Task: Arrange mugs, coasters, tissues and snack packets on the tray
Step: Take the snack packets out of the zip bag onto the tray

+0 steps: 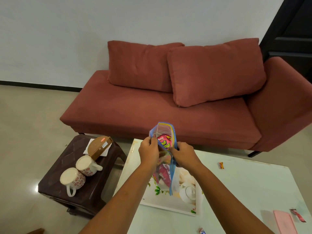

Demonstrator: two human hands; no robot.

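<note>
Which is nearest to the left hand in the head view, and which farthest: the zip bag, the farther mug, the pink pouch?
From the left hand:
1. Zip bag, held in it.
2. Farther mug, left, on the stool.
3. Pink pouch, far right, on the table.

Both forearms are bare to the frame edge, with no sleeves, rings or watch.

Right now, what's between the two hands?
Head view: the zip bag of snack packets, gripped by left hand and right hand, above the tray.
</note>
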